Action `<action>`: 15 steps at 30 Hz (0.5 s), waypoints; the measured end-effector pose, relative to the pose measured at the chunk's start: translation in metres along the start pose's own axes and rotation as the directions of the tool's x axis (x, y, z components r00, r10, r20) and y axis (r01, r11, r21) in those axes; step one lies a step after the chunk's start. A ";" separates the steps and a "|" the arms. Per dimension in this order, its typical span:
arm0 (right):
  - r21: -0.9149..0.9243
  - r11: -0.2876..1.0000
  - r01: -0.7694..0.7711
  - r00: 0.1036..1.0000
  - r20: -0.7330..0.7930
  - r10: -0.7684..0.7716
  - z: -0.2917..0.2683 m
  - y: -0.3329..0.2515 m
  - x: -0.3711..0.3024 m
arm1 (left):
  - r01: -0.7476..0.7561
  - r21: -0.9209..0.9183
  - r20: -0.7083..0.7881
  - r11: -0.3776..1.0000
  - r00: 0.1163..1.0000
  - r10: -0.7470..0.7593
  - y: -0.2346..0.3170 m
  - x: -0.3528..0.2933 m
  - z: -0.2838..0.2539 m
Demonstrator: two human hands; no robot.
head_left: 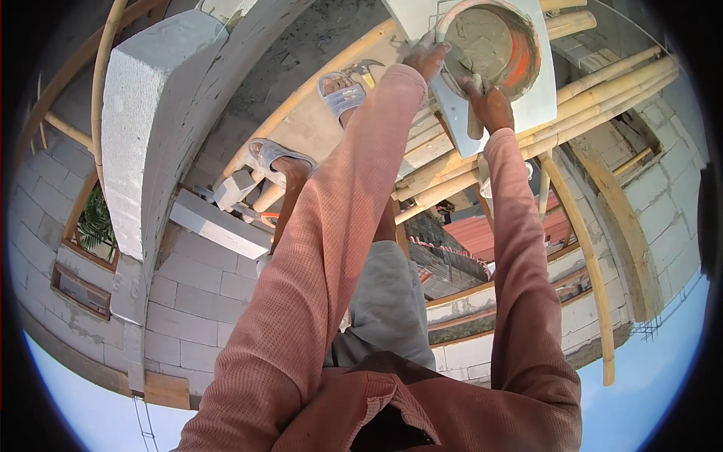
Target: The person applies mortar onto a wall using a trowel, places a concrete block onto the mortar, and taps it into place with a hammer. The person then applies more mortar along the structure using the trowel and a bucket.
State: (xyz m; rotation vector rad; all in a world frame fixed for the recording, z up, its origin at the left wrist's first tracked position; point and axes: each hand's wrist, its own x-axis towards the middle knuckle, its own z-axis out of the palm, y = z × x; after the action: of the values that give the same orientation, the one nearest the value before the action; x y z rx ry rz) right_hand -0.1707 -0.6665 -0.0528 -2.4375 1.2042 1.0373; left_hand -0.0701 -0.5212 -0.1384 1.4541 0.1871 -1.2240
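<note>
Bucket point(521, 59), orange-walled, holds grey mortar point(482, 36). Left hand point(426, 59) curls at its rim, hold unclear; right hand point(493, 108) grips a tool point(474, 126) there.

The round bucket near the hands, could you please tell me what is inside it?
Grey, mortar-like paste lies inside the bucket, with an orange-red patch on its inner wall. The paste hides the bottom from view.
</note>
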 end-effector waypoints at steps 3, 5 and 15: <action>0.104 0.989 -0.104 0.949 0.308 0.067 -0.011 0.017 0.025 | 0.137 -0.173 -0.108 0.975 0.982 -0.157 -0.001 -0.005 0.029; 0.076 0.993 -0.086 0.984 0.162 0.073 -0.006 0.050 0.018 | 0.152 -0.064 -0.060 0.986 0.986 -0.156 0.014 -0.007 0.039; -0.317 0.948 0.013 0.999 0.050 0.003 -0.082 0.073 -0.022 | 0.347 0.065 0.161 0.936 0.922 -0.353 0.010 0.025 0.024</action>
State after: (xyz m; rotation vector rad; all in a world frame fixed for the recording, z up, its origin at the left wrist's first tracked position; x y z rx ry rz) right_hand -0.1945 -0.7394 0.0287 -2.6274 1.0856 1.3774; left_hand -0.0657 -0.5566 -0.1457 1.3745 0.3208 -1.6438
